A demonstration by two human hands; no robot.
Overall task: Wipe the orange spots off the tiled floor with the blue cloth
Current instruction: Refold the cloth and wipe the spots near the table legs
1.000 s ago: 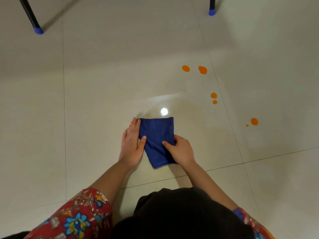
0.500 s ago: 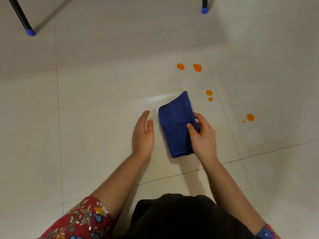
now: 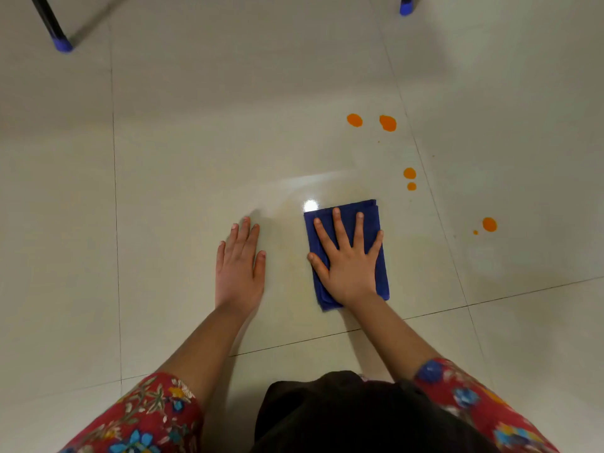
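Since half a second ago the folded dark-blue cloth [image 3: 371, 213] has gone from being carried by its edge, tilted, to lying flat on the glossy cream tiled floor [image 3: 196, 158]. The right hand [image 3: 349, 269] is now pressed on top of it, palm down, with its fingers [image 3: 338, 230] straight and spread wide apart. The left hand [image 3: 238, 269], which pinched the cloth a second ago, now rests flat on the bare tile just beside it, fingers straight and close together, apparently as a brace. All the round orange spots [image 3: 388, 122] look untouched: two ahead of the cloth, a small pair [image 3: 409, 173] near its far right corner, and one more with a speck well off to the right [image 3: 489, 224]. This reads as the wiping grip being set, with no spot cleaned yet; the nearest pair looks like the likely first target. Two black furniture legs with blue caps [image 3: 63, 45] stand far ahead.
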